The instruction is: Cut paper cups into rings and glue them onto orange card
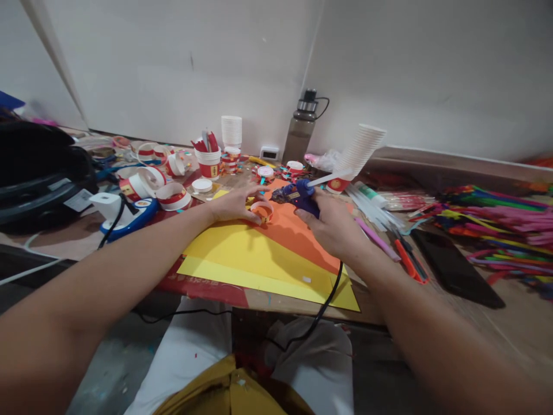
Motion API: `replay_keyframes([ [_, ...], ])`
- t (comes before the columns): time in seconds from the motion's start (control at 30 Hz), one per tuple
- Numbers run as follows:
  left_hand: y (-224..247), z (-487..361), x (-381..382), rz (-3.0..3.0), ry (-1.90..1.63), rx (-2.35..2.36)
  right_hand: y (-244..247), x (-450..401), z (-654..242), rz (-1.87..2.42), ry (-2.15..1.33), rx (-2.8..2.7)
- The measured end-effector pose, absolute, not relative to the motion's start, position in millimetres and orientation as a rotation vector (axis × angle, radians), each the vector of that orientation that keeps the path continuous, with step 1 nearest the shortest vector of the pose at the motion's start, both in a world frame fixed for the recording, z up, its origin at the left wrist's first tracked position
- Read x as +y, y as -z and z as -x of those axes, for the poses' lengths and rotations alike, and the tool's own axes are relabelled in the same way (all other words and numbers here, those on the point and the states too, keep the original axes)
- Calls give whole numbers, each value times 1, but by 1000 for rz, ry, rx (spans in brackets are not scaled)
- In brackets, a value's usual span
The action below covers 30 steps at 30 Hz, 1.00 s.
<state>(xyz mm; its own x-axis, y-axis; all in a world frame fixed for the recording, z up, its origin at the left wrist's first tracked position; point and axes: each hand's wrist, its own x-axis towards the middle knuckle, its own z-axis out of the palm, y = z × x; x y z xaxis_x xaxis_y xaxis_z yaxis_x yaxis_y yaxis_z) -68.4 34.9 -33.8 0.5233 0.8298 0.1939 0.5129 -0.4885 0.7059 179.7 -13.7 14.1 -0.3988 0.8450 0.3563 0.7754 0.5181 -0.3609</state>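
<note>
My left hand (237,205) has its thumb and fingers about a small ring cut from a paper cup (267,208), red and white, just over the paper sheets. In my right hand (330,222) is a blue hot glue gun (306,197), its nozzle pointing left toward the ring. A white glue stick (330,177) juts from the gun's back, and its black cord (332,291) hangs over the table edge. Under both hands lie orange paper (298,233) and yellow paper (242,253), stacked and overlapping.
Several cut cup rings (173,197) lie left, near a white and blue stand (142,216). Behind are a cup of red-handled tools (209,164), a bottle (299,132) and a leaning cup stack (360,153). To the right are a phone (455,268), a cutter (408,259) and pipe cleaners (514,222).
</note>
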Motion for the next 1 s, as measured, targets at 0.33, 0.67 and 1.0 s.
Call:
replay_keyframes([
  [0.33,38,61,25,-2149,-777,1212,-9,-14,-180,1395,-236,-2285],
  [0.67,43,64,32,-2097,-801,1162,-3,-14,-178,1397,-250,-2291],
  [1.0,47,64,35,-2060,-796,1138,3,-13,-174,1433,-170,-2350],
])
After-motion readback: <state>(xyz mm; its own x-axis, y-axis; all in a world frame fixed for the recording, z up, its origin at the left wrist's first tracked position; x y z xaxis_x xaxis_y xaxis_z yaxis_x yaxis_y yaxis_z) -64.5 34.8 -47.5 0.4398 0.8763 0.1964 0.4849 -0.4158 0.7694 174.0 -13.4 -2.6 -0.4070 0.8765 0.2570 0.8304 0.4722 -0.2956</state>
